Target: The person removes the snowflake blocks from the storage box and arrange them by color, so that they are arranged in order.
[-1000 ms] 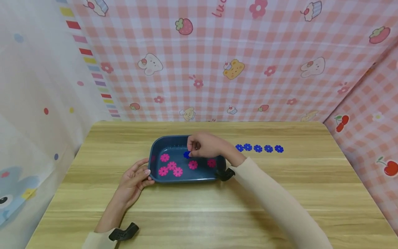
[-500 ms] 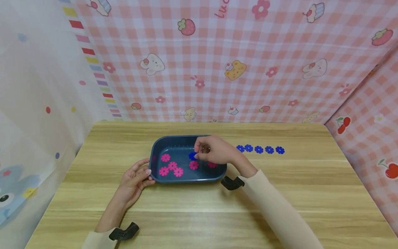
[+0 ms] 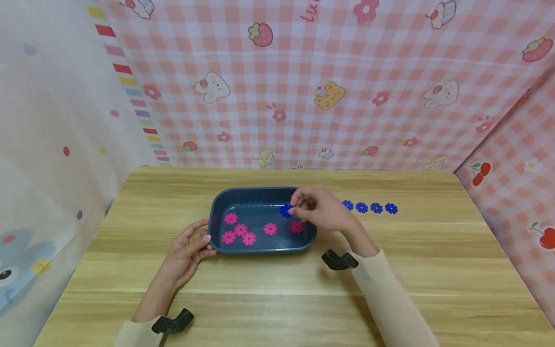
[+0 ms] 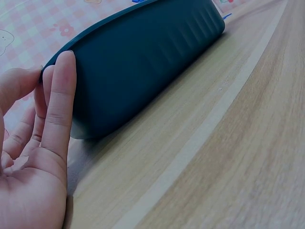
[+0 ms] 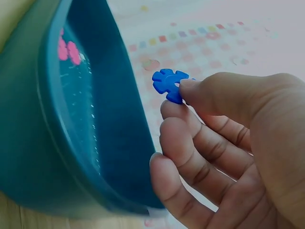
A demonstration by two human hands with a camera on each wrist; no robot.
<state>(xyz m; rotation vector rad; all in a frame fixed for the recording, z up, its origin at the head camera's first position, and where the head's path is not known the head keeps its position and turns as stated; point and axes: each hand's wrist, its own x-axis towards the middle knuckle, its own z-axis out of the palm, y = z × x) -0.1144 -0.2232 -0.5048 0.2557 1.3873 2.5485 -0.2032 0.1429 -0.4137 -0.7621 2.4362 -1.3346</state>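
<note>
My left hand (image 3: 184,255) holds the left end of a dark blue rectangular tray (image 3: 262,251), thumb at the rim and fingers against the outer wall (image 4: 124,81). Between thumb and forefinger, my right hand (image 3: 323,209) pinches a blue flower-shaped plastic disc (image 5: 166,81), raised near the tray's right end. Several pink flower-shaped discs (image 3: 270,229) lie on the tray's floor, most toward the left. To the right of the tray, blue discs (image 3: 362,207) of the same shape form a row on the table, its left end close behind my right hand.
The wooden table (image 3: 277,308) reaches back to a pink checked cloth (image 3: 277,86). A pale cloth (image 3: 56,120) hangs along the left side, another checked one on the right. Black wrist straps (image 3: 172,322) sit on both forearms.
My right hand has moved rightward with the blue disc, from above the tray's middle to its right end. It now covers the row's leftmost blue disc. My left hand and the tray have stayed put.
</note>
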